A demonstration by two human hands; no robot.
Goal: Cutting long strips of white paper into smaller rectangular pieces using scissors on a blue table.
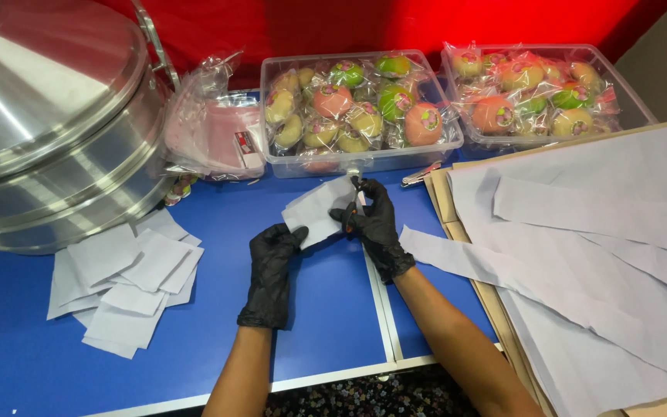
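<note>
Right now, paper: we hold a small white paper piece (319, 210) above the blue table (326, 309), near the middle, just this side of the left clear box.
Left hand: our gloved left hand (272, 259) pinches the near-left edge of the piece, fingers closed on it.
Right hand: our gloved right hand (372, 220) is wrapped around small scissors (353, 208) at the right edge of the piece; we cannot tell how wide the blades stand.
Key relation: the piece lies between our hands, its long axis running from near-left up to far-right, and the scissors meet it from the right, so the right hand is the nearer to the cutting edge.
Cut stack: a heap of white squares (125, 282) lies left of the left hand, under the rim of a big metal pot (55, 131).
Stock: long white sheets (580, 255) spread out to the right.
Far side: two clear boxes (360, 108) of wrapped coloured sweets.
</note>
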